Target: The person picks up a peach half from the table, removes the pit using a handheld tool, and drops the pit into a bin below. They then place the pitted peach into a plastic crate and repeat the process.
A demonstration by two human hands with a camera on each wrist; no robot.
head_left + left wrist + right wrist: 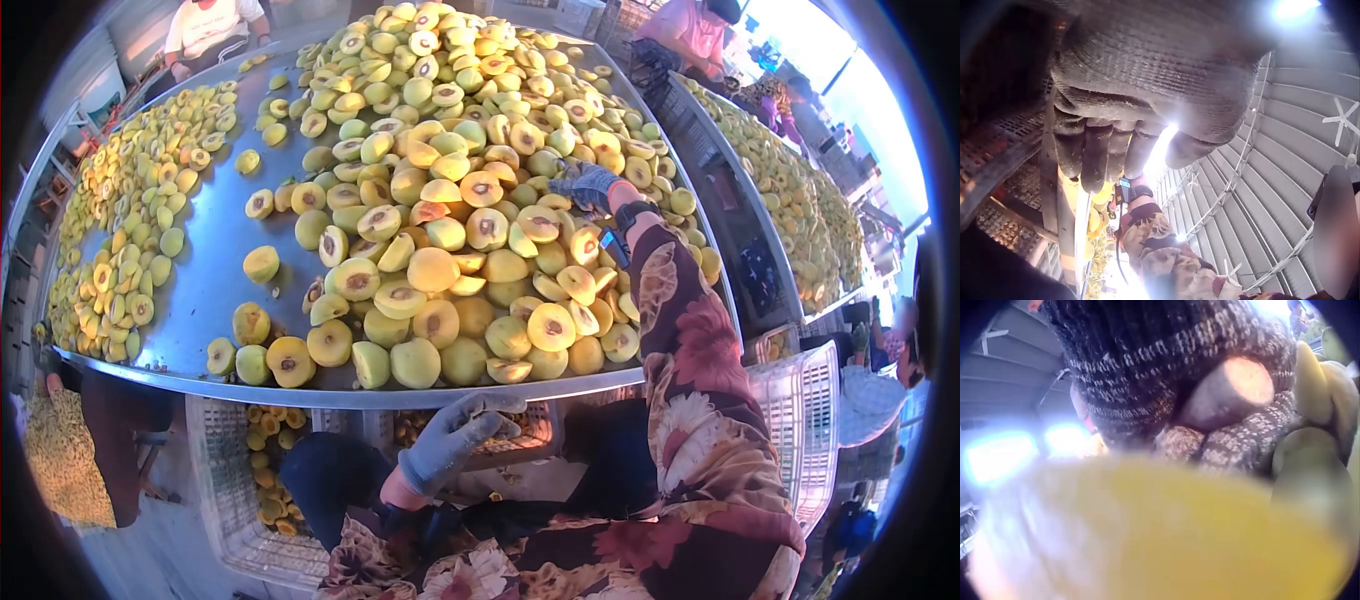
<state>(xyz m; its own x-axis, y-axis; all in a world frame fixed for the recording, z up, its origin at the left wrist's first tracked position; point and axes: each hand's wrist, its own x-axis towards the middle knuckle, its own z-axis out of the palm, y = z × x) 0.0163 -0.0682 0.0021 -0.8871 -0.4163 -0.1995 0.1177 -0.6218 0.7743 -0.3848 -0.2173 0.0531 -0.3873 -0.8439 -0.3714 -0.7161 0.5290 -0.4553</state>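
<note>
Halved yellow-green fruits (435,270), several with brown pit hollows, are heaped on a metal table (215,235). My gloved right hand (585,188) is at the right side of the heap, among the fruits. In the right wrist view its knitted glove (1147,381) curls round a short round handle (1222,390) with a pale end; the handle's other end is hidden. A blurred yellow fruit (1166,531) fills the foreground there. My gloved left hand (455,440) hovers at the table's front edge, fingers loosely extended and holding nothing; the left wrist view shows its glove (1154,81) close up.
More halves (130,230) lie along the table's left side. Below its front edge are a white crate (225,500) with fruit and another crate (530,430). A white basket (800,420) stands at the right. People sit around, and a second fruit-covered table (790,200) is at the right.
</note>
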